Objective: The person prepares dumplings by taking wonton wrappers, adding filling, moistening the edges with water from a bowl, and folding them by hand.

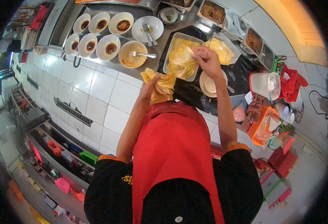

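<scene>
A bunch of thin yellow wrapper sheets (163, 89) is gripped by my left hand (149, 86), in front of the red apron. My right hand (205, 58) is over the right side of a rectangular tray (189, 78), its fingers pinched at the edge of a pale sheet (188, 56). More yellow sheets (178, 50) lie folded and loose in that tray. To the right, a second pile of yellow wrappers (220, 50) rests on white paper. Below my right hand stands a cream bowl (210, 85) with a smaller round dish in it.
Several white bowls (111, 47) with dark sauce stand at the upper left. Beside them are a plate with cutlery (137, 30) and a bowl with a fork (126, 61). Metal pans of minced filling (211, 14) line the back right. A white tub (263, 85) and orange basket (261, 125) stand right.
</scene>
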Motion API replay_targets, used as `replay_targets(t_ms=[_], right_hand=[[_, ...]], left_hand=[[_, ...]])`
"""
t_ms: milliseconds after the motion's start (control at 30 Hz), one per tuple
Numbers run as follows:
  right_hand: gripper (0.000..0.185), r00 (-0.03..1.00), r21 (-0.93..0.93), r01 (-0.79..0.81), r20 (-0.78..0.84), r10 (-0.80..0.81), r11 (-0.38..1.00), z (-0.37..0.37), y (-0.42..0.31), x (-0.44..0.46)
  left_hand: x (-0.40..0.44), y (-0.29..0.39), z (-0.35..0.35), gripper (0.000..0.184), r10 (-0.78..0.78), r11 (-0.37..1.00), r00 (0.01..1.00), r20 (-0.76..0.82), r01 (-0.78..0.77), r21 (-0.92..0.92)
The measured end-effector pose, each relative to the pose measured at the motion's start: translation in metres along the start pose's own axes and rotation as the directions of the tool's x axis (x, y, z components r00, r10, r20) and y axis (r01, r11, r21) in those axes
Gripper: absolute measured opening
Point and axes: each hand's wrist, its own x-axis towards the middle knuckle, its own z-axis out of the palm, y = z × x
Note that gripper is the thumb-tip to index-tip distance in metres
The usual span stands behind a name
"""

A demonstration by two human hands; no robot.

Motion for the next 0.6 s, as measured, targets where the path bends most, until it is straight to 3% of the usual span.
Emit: replay_targets(t_ms=[33,67,100,167,233,367,433,467,533,600], right_hand=[[0.021,1.000,-0.001,-0.004,-0.025,0.004,1.000,-0.001,0.001,0.007],[0.021,1.000,-0.004,-0.004,-0.027,0.004,1.000,0.000,0.012,0.019],[0.022,0.999,-0.090,0.001,0.043,0.003,0.996,0.002,0.037,0.031],[0.023,0.994,-0.179,0.013,0.107,0.007,0.984,0.004,0.073,0.035],[0.024,0.993,-0.557,0.098,0.115,-0.040,0.825,0.006,0.081,0.038],[0.023,0.990,-0.483,0.138,0.106,-0.098,0.865,0.007,0.076,0.038],[0.024,0.974,-0.637,0.216,0.088,-0.208,0.740,0.004,0.078,0.040],[0.024,0.971,-0.624,0.230,0.101,-0.215,0.747,0.005,0.078,0.038],[0.030,0.930,-0.646,0.260,-0.033,-0.367,0.718,0.008,0.056,0.032],[0.034,0.934,-0.542,0.246,-0.088,-0.346,0.803,0.025,0.029,0.019]], left_hand=[[-0.003,0.009,-0.007,0.033,0.043,0.999,0.998,0.052,-0.042,-0.010],[-0.001,0.009,-0.019,0.033,0.108,0.993,0.993,-0.040,-0.110,-0.049],[-0.010,0.021,-0.020,0.034,0.088,0.990,0.996,-0.021,-0.090,-0.106],[-0.017,0.034,-0.029,0.035,0.222,0.970,0.975,-0.023,-0.223,-0.092],[-0.021,0.047,-0.034,0.034,0.250,0.963,0.968,-0.003,-0.249,-0.099],[-0.026,0.062,-0.027,0.033,0.272,0.959,0.962,-0.021,-0.273,-0.078],[-0.030,0.066,-0.011,0.033,0.216,0.973,0.976,-0.008,-0.216,-0.081],[-0.031,0.067,-0.006,0.032,0.164,0.983,0.987,0.006,-0.162,-0.085],[-0.020,0.059,-0.011,0.027,0.223,0.972,0.974,0.030,-0.225,0.073],[-0.025,0.062,0.007,0.026,0.246,0.963,0.966,0.074,-0.252,0.095]])
